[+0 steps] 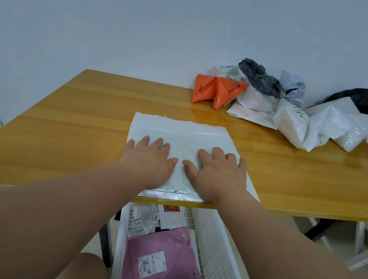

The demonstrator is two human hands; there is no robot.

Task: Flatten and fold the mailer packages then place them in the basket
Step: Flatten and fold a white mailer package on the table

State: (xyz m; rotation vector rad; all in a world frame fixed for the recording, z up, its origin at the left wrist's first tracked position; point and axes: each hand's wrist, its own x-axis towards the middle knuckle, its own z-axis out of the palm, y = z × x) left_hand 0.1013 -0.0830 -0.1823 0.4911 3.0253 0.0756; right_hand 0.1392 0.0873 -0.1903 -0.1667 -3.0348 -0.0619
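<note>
A white bubble mailer (183, 134) lies flat on the wooden table (63, 129), its near edge at the table's front edge. My left hand (150, 160) and my right hand (216, 173) press on it side by side, palms down, fingers straight, thumbs almost touching. Below the table's front edge stands a white basket (217, 254). A folded pink mailer (161, 259) with a label lies in it, on top of white labelled mailers (145, 218).
A heap of crumpled mailers sits at the table's back right: an orange one (217, 90), a grey one (260, 77), white ones (301, 123) and a black and white one (365, 108). A white wall stands behind. White frame parts (364, 249) stand at the right on the floor.
</note>
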